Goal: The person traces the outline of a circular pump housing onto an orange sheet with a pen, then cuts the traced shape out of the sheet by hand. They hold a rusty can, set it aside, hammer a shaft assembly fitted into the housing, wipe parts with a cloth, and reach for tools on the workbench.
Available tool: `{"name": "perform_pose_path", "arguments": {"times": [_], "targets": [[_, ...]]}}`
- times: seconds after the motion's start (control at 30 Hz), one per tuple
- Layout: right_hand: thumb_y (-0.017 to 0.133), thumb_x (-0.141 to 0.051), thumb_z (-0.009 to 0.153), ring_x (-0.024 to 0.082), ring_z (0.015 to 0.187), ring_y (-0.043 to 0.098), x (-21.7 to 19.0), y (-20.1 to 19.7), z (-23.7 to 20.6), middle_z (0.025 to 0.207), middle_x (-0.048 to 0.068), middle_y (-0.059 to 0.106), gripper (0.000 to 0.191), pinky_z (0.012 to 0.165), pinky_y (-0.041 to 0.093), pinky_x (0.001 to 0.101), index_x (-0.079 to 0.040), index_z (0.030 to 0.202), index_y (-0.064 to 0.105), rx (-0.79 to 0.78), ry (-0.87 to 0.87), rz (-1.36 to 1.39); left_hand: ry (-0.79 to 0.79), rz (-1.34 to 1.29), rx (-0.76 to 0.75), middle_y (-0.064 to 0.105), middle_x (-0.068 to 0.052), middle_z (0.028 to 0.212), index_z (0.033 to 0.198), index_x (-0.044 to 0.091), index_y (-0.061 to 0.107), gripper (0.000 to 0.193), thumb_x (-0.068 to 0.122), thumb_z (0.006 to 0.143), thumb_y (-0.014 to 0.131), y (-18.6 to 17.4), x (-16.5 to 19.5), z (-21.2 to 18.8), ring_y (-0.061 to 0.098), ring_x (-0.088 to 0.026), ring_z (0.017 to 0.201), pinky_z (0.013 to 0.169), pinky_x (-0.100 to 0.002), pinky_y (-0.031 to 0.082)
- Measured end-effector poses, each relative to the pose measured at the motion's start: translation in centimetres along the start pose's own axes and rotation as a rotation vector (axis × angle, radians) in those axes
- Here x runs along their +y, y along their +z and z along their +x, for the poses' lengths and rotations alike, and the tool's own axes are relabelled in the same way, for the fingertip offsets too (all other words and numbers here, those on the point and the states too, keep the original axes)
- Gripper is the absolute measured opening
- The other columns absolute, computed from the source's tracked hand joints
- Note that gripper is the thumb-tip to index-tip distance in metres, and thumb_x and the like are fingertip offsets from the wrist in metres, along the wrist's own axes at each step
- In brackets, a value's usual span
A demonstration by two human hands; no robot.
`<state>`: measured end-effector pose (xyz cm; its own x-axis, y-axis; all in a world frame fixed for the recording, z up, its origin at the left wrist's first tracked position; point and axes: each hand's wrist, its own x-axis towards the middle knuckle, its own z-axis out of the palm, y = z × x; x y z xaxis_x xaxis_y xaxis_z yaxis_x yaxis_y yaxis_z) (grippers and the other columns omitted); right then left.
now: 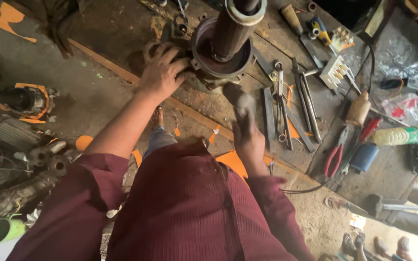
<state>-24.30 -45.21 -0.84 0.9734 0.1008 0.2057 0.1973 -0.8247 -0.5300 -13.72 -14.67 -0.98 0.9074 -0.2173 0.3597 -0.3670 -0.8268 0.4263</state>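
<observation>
A dim workshop, seen from above: a grimy wooden tabletop (pixel 122 29) runs diagonally across the view, edged by a dusty concrete floor (pixel 93 96) strewn with orange scraps.

At the tabletop's centre stands the motor housing (pixel 218 60), a round, dark metal casing with a flanged rim, greasy and worn. A ribbed cylindrical core (pixel 233 26) capped by a pale ring rises upright out of it toward you.

Your left hand (pixel 163 70) lies spread, fingers wide, against the housing's left flank and grips nothing else. Your right hand (pixel 248 140) is closed round the handle of a hammer (pixel 240 104), whose blurred head hangs just in front of the housing's near rim; whether it touches cannot be told.

To the right of the housing, flat spanners and metal bars (pixel 286 111) lie side by side. Beyond them are red-handled pliers (pixel 334 157), a white terminal block (pixel 335 71), a wooden-handled tool (pixel 292 18), a blue cylinder (pixel 365 157) and a pale roll with a green end (pixel 402 135). A black cable (pixel 359 96) loops across this clutter.

On the floor at left lie worn pump and motor parts (pixel 22 145), and a green cup (pixel 1 231) tilted on its side; its contents cannot be made out. Other people's feet (pixel 364 244) show at lower right.
</observation>
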Motion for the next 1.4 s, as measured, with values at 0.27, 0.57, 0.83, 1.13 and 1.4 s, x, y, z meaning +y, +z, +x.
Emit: {"name": "perform_pose_path", "arguments": {"times": [0.27,0.57,0.83,1.13,1.4], "targets": [[0.062,-0.02,0.106,0.04,0.103,0.074,0.1,-3.3,-0.6,0.125,0.025,0.072,0.058,0.076,0.06,0.0417,-0.006,0.158,0.041,-0.029,-0.079,0.248,0.15,0.071,0.022,0.062,-0.003,0.136,0.127,0.02,0.073,0.032,0.04,0.103,0.074,-2.1,-1.9,1.0,0.05,-0.03,0.14,0.119,-0.059,0.031],[0.066,-0.015,0.099,0.019,0.072,0.071,-2.3,-3.1,-2.9,0.111,0.016,0.073,0.059,0.062,0.055,0.0327,0.0,0.152,0.045,0.068,0.223,0.191,0.087,-0.424,-0.198,0.054,-0.015,0.149,0.138,0.009,0.061,0.047,0.033,0.098,0.069,-3.6,-7.5,6.7,0.05,-0.037,0.139,0.118,-0.048,0.04],[0.078,-0.018,0.085,0.034,0.073,0.068,-6.5,-0.3,-2.9,0.091,0.014,0.069,0.051,0.063,0.053,0.0415,-0.006,0.131,0.058,0.171,-0.062,-0.196,0.079,-0.506,-0.281,0.044,-0.027,0.154,0.148,-0.002,0.052,0.073,0.052,0.101,0.065,-0.7,-11.1,6.6,0.038,-0.044,0.145,0.119,-0.051,0.033],[0.079,-0.015,0.086,0.025,0.059,0.063,-14.1,4.3,1.6,0.076,0.004,0.062,0.042,0.052,0.05,0.0406,-0.016,0.127,0.073,0.028,-0.054,-0.391,0.507,-0.31,-0.591,0.04,-0.022,0.148,0.144,0.004,0.053,0.096,0.067,0.074,0.074,-2.5,-15.4,8.9,0.041,-0.045,0.135,0.11,-0.052,0.038],[0.083,-0.026,0.091,0.024,0.06,0.065,-12.4,6.0,0.6,0.084,0.006,0.068,0.045,0.051,0.05,0.0384,-0.02,0.133,0.067,0.018,0.106,-0.499,0.806,-0.074,-0.461,0.06,-0.021,0.137,0.133,0.011,0.059,0.088,0.061,0.065,0.082,-0.9,-15.7,10.8,0.056,-0.04,0.128,0.109,-0.048,0.045]]}}
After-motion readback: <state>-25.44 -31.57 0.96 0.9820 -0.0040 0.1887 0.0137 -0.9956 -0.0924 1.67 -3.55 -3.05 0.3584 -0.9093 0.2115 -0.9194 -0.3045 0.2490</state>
